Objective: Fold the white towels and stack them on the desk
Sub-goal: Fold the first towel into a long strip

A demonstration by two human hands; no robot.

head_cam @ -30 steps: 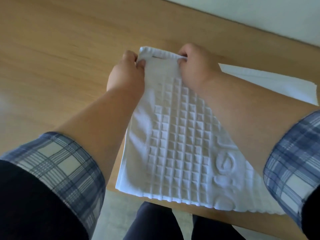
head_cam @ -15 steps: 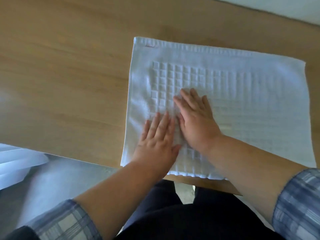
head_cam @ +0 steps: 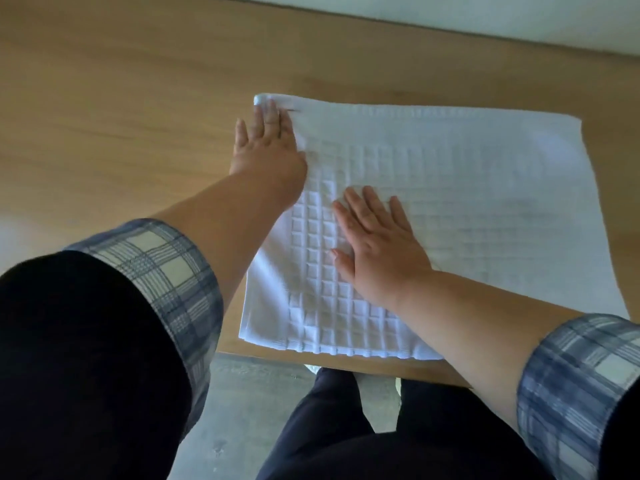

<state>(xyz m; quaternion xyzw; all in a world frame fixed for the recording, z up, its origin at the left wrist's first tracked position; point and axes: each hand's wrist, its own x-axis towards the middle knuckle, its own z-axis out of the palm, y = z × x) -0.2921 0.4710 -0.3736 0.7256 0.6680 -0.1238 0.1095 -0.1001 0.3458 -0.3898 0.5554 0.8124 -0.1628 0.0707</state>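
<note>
Since half a second ago, our left hand has slid out to the 11 o'clock corner of the white towel, where it lies flat with fingers straight and close together. Our right hand presses palm-down, fingers spread, around the towel's 8 o'clock. We see the towel flat on the desk, its 6 o'clock edge just inside the near rim.

White towel on honey-brown wood-grain desk.
Raised square grid across towel; blue-grey and cream plaid on left sleeve at 8 o'clock and right sleeve at 4; dark navy trousers at 6; grey floor; pale wall at 12.
</note>
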